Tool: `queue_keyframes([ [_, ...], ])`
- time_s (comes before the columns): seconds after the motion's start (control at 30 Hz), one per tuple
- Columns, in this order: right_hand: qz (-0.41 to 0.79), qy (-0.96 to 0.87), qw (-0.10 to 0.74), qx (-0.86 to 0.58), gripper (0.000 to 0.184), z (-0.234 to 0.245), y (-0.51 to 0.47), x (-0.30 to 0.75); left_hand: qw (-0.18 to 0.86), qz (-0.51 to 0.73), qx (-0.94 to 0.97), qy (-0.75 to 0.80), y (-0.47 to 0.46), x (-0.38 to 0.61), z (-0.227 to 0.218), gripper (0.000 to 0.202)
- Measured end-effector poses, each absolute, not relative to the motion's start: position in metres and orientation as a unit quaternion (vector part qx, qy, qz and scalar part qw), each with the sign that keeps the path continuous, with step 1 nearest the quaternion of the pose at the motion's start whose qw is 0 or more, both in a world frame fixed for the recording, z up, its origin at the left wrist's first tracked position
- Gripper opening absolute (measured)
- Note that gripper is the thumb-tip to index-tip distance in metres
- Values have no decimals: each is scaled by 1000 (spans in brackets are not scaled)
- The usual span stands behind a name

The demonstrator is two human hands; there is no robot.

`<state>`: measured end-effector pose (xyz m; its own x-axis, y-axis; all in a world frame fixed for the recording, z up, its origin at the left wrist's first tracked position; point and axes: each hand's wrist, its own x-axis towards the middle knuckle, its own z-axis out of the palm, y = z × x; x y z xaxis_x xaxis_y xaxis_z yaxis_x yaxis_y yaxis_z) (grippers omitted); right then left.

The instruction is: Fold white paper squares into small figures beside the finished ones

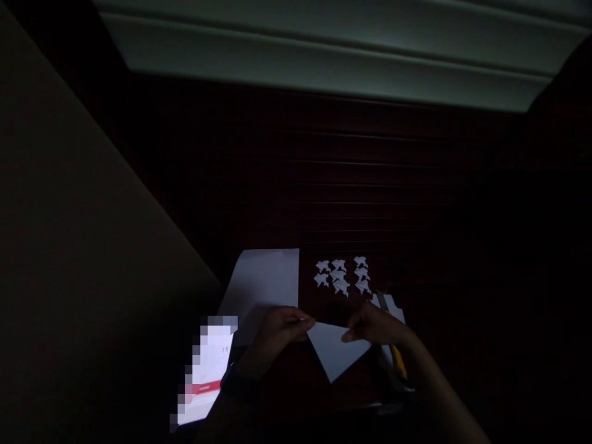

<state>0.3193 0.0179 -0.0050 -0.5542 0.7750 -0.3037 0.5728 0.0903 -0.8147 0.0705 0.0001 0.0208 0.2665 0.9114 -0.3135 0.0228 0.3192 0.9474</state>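
Between my hands is a white sheet of paper (337, 354) folded to a triangle, one point toward me. My left hand (282, 328) pinches its upper left corner between thumb and fingers. At the right side, my right hand (374, 325) is closed on the upper edge, thumb lying on the paper's face. Beyond the hands, several small folded white paper figures (341, 286) lie in groups on the dark table (319, 382). A stack of white paper (263, 280) lies behind my left hand, partly covered by it.
A lit screen (208, 370), partly blurred out, stands at the left by my wrist. Right of my right hand, a yellow utility knife (398, 362) lies on white paper pieces (394, 308). Dark slatted panelling (361, 163) rises behind the table; a pale wall (83, 203) is at left.
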Motion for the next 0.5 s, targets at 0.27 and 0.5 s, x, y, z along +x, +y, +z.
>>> queue_keyframes([
  [0.27, 489, -741, 111, -445, 30, -3, 16, 314, 569, 245, 604, 502, 1, 60, 2, 26],
  [0.5, 508, -734, 103, -439, 29, -3, 17, 319, 633, 180, 579, 482, 0, 50, 1, 28],
])
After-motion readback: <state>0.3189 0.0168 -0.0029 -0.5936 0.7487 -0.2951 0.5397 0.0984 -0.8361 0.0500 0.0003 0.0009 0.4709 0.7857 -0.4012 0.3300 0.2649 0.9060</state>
